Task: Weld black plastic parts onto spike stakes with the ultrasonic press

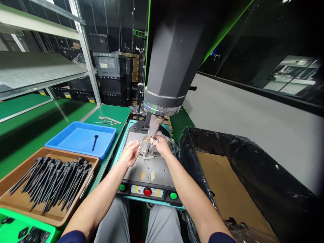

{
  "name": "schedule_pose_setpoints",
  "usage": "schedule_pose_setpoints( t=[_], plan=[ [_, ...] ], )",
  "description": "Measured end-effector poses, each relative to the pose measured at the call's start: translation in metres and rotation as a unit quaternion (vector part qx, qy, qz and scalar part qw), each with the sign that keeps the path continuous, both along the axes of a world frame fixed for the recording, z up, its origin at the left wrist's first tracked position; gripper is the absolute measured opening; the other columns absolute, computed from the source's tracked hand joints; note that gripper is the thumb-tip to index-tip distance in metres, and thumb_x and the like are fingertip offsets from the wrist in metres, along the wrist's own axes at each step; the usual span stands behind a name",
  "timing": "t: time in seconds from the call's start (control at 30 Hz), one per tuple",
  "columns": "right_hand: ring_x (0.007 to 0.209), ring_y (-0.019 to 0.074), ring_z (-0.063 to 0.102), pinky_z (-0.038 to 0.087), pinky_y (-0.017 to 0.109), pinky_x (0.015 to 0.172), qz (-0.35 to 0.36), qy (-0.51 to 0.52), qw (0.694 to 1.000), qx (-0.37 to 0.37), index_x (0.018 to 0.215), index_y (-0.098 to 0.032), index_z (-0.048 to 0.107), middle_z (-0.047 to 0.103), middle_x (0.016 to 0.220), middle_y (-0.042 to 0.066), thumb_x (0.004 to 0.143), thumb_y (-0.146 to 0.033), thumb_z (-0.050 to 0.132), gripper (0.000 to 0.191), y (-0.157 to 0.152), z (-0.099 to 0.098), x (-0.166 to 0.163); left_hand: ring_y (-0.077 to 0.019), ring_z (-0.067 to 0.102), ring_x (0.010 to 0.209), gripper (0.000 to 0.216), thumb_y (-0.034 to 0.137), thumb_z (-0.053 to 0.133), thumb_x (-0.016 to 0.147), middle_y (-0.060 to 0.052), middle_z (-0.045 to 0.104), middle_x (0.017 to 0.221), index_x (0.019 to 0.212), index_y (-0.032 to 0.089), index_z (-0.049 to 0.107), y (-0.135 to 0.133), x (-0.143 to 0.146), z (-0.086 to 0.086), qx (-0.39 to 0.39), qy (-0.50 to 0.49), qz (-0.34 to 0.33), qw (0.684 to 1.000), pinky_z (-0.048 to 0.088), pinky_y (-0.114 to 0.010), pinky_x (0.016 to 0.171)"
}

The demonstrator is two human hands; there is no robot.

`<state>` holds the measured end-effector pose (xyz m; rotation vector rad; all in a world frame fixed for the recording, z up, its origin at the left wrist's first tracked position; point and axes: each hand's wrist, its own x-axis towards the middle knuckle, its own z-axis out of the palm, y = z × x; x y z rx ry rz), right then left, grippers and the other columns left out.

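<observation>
My left hand [131, 153] is closed in a pinch on a crumpled bit of clear plastic film [138, 144], just left of a small metal fixture [148, 152]. On the other side, my right hand [161, 145] also has its fingers closed on clear film, close to the fixture's top. The film spreads around the fixture and to the right behind my right hand. Directly above, the metal horn [154, 125] of a large grey press head [167, 67] points down at the fixture. Whether the horn touches the film or fixture is hard to make out.
Green buttons [173, 195] flank a red button [147, 191] on the machine's front. At left are a brown tray [59, 220] of black rod-like parts, a blue tray [78, 126] with one such part, a green bin [27, 216] and wrenches [110, 119]. A black-lined box [217, 182] stands right.
</observation>
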<state>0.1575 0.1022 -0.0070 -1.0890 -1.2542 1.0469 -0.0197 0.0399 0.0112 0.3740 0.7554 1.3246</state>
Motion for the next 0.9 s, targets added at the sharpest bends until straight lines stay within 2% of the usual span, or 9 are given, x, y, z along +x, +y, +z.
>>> schedule_pose_setpoints(
  t=[0.13, 0.2, 0.27, 0.33, 0.4, 0.5, 0.63, 0.73, 0.9],
  plan=[
    [0.097, 0.0261, 0.065, 0.052, 0.038, 0.083, 0.001, 0.087, 0.995, -0.043, 0.093, -0.019, 0.068, 0.071, 0.1, 0.008, 0.068, -0.038, 0.067, 0.031, 0.001, -0.004, 0.013, -0.0077, 0.061, 0.056, 0.036, 0.02, 0.085, 0.06, -0.001, 0.066, 0.073, 0.087, 0.014, 0.062, -0.006, 0.005, -0.007, 0.036, 0.073, 0.0, 0.997, 0.047, -0.015, 0.048],
    [0.099, 0.0263, 0.066, 0.054, 0.041, 0.082, -0.002, 0.188, 0.979, -0.079, 0.092, -0.018, 0.065, 0.069, 0.103, 0.011, 0.077, -0.045, 0.055, 0.032, 0.002, -0.003, 0.026, -0.008, 0.06, 0.055, 0.044, 0.024, 0.087, 0.057, -0.001, 0.066, 0.07, 0.092, 0.013, 0.062, -0.009, 0.009, -0.012, 0.06, 0.12, -0.002, 0.991, 0.043, -0.016, 0.048],
    [0.103, 0.0283, 0.066, 0.055, 0.045, 0.085, 0.0, 0.328, 0.937, -0.119, 0.093, -0.017, 0.062, 0.068, 0.107, 0.014, 0.085, -0.055, 0.043, 0.043, 0.004, -0.001, 0.04, -0.0088, 0.059, 0.055, 0.054, 0.026, 0.088, 0.056, 0.0, 0.065, 0.068, 0.101, 0.013, 0.061, -0.011, 0.012, -0.017, 0.085, 0.161, -0.008, 0.983, 0.042, -0.018, 0.05],
    [0.103, 0.0299, 0.066, 0.056, 0.048, 0.085, -0.011, 0.428, 0.891, -0.152, 0.095, -0.016, 0.06, 0.067, 0.108, 0.015, 0.089, -0.06, 0.038, 0.049, 0.008, 0.003, 0.051, -0.0097, 0.059, 0.055, 0.065, 0.027, 0.087, 0.057, 0.001, 0.064, 0.066, 0.113, 0.013, 0.059, -0.012, 0.015, -0.021, 0.102, 0.19, -0.011, 0.976, 0.042, -0.02, 0.052],
    [0.098, 0.027, 0.068, 0.058, 0.045, 0.083, -0.046, 0.432, 0.885, -0.169, 0.095, -0.017, 0.058, 0.068, 0.103, 0.013, 0.093, -0.051, 0.046, 0.036, 0.013, 0.008, 0.058, -0.0102, 0.059, 0.055, 0.076, 0.028, 0.085, 0.059, 0.003, 0.062, 0.064, 0.127, 0.014, 0.053, -0.012, 0.017, -0.022, 0.115, 0.208, -0.008, 0.971, 0.042, -0.021, 0.054],
    [0.091, 0.0184, 0.07, 0.058, 0.033, 0.082, -0.091, 0.403, 0.895, -0.166, 0.092, -0.019, 0.058, 0.07, 0.097, 0.007, 0.094, -0.027, 0.052, 0.01, 0.022, 0.014, 0.062, -0.0098, 0.057, 0.055, 0.091, 0.029, 0.083, 0.063, 0.005, 0.061, 0.063, 0.142, 0.015, 0.04, -0.012, 0.019, -0.023, 0.132, 0.217, 0.001, 0.967, 0.041, -0.021, 0.055],
    [0.082, 0.0174, 0.071, 0.059, 0.033, 0.077, -0.109, 0.39, 0.897, -0.176, 0.097, -0.019, 0.058, 0.071, 0.09, 0.007, 0.096, -0.02, 0.047, 0.011, 0.027, 0.008, 0.061, -0.0087, 0.055, 0.054, 0.102, 0.03, 0.083, 0.063, 0.006, 0.06, 0.063, 0.148, 0.014, 0.029, -0.012, 0.021, -0.024, 0.133, 0.204, 0.003, 0.97, 0.04, -0.021, 0.055],
    [0.075, 0.0188, 0.071, 0.06, 0.034, 0.072, -0.113, 0.378, 0.895, -0.209, 0.099, -0.017, 0.057, 0.071, 0.084, 0.009, 0.096, -0.016, 0.045, 0.012, 0.023, -0.003, 0.059, -0.0078, 0.053, 0.052, 0.102, 0.03, 0.083, 0.063, 0.006, 0.059, 0.062, 0.148, 0.014, 0.029, -0.014, 0.021, -0.028, 0.13, 0.204, 0.01, 0.97, 0.037, -0.02, 0.053],
    [0.078, 0.0199, 0.072, 0.061, 0.035, 0.072, -0.102, 0.375, 0.893, -0.229, 0.103, -0.017, 0.056, 0.071, 0.085, 0.01, 0.097, -0.02, 0.046, 0.012, 0.014, -0.014, 0.055, -0.0082, 0.054, 0.054, 0.101, 0.03, 0.084, 0.062, 0.006, 0.06, 0.066, 0.146, 0.016, 0.03, -0.017, 0.02, -0.035, 0.126, 0.194, 0.015, 0.973, 0.038, -0.02, 0.054]
  ],
)
